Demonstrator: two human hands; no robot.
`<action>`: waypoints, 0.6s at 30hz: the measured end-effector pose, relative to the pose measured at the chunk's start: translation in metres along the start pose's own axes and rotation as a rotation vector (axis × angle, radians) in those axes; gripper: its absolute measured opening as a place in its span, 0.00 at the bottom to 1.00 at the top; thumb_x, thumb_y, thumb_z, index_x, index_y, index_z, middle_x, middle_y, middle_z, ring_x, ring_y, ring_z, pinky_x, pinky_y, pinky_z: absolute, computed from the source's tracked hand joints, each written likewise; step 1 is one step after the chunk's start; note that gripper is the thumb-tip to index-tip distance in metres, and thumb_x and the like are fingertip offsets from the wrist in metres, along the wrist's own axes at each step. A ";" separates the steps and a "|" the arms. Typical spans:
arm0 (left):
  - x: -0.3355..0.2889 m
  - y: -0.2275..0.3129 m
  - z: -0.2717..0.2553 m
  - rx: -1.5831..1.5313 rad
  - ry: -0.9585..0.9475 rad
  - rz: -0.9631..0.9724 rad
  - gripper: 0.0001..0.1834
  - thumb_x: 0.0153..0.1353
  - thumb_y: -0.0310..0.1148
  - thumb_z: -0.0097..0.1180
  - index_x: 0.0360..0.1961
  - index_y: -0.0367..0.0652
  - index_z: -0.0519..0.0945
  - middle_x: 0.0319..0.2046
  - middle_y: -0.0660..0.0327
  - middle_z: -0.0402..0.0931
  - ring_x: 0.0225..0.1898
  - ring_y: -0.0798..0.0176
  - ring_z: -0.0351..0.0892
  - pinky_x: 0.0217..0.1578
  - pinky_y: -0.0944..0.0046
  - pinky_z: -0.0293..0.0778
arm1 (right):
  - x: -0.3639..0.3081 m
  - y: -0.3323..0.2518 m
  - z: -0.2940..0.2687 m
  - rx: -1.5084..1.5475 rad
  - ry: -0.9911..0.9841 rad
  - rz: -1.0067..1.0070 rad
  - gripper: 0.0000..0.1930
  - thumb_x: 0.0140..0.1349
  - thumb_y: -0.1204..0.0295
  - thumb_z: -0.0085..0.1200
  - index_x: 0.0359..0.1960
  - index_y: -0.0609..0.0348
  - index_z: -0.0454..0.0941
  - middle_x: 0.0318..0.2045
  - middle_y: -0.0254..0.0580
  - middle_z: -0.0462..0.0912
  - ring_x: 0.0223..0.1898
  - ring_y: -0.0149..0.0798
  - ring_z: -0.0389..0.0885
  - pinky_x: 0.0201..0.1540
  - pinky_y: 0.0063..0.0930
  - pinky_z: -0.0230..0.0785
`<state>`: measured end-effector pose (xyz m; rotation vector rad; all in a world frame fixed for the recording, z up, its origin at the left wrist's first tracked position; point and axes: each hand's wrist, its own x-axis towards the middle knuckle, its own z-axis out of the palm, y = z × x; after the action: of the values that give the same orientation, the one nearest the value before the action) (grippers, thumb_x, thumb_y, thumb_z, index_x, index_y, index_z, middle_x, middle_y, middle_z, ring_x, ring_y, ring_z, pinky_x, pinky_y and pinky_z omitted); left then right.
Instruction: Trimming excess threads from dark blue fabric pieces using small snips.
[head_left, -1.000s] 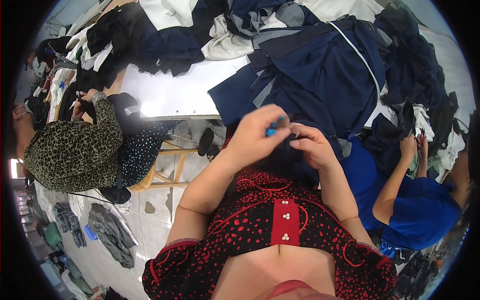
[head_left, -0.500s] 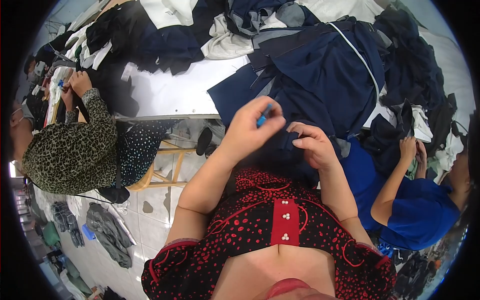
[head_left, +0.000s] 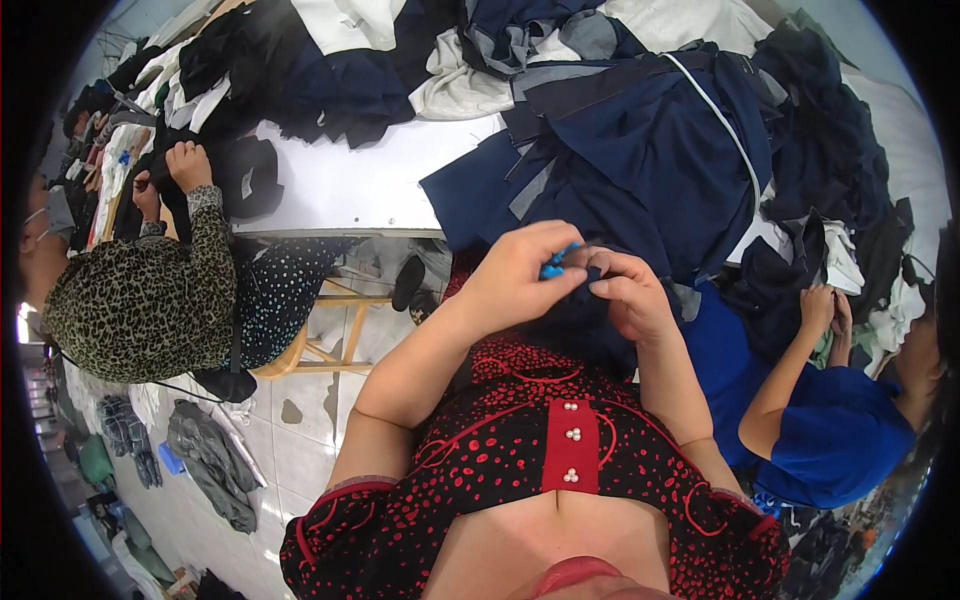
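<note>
Small blue-handled thread snips (head_left: 558, 262) are gripped in my left hand (head_left: 520, 272). Their dark tips point toward the fingers of my right hand (head_left: 634, 295). That hand pinches an edge of dark navy cloth (head_left: 597, 274) between thumb and fingers, and the two hands nearly touch. More of the cloth hangs below them over my lap. Just beyond lies a large pile of navy fabric pieces (head_left: 650, 170), some with grey undersides, spilling over the table's near edge.
A white cord (head_left: 728, 120) crosses the pile on the white table (head_left: 345, 190). White and black garments are heaped farther back. At left, a person in a patterned top (head_left: 140, 310) handles dark cloth near a wooden stool (head_left: 340, 340). A person in blue (head_left: 840, 430) works at right.
My left hand has moved down and right, bringing the snips up to the cloth at my right hand. The person at left has shifted their hands over dark fabric.
</note>
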<state>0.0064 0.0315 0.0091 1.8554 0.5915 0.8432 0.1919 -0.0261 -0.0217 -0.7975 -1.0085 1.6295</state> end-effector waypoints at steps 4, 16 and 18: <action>0.001 -0.002 -0.011 -0.364 0.265 -0.232 0.03 0.56 0.26 0.53 0.29 0.40 0.72 0.24 0.71 0.67 0.29 0.78 0.65 0.32 0.76 0.62 | -0.003 -0.005 0.005 -0.005 0.052 -0.001 0.05 0.46 0.78 0.54 0.25 0.64 0.73 0.34 0.35 0.73 0.40 0.30 0.68 0.47 0.21 0.56; 0.002 -0.013 -0.012 -0.356 0.209 -0.264 0.07 0.54 0.29 0.56 0.33 0.39 0.73 0.25 0.69 0.68 0.30 0.75 0.67 0.32 0.73 0.64 | -0.001 -0.012 0.010 0.041 0.053 0.074 0.03 0.47 0.78 0.53 0.24 0.63 0.72 0.32 0.34 0.74 0.37 0.29 0.71 0.45 0.21 0.59; 0.001 -0.002 -0.010 -0.145 0.115 -0.092 0.10 0.53 0.30 0.57 0.36 0.39 0.73 0.26 0.69 0.68 0.30 0.75 0.67 0.32 0.73 0.64 | -0.004 -0.010 0.011 0.023 0.114 0.050 0.03 0.48 0.78 0.53 0.24 0.62 0.73 0.32 0.33 0.74 0.37 0.28 0.70 0.44 0.21 0.59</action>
<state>-0.0005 0.0392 0.0103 1.6449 0.6642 0.9114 0.1871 -0.0311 -0.0080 -0.8959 -0.8945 1.6162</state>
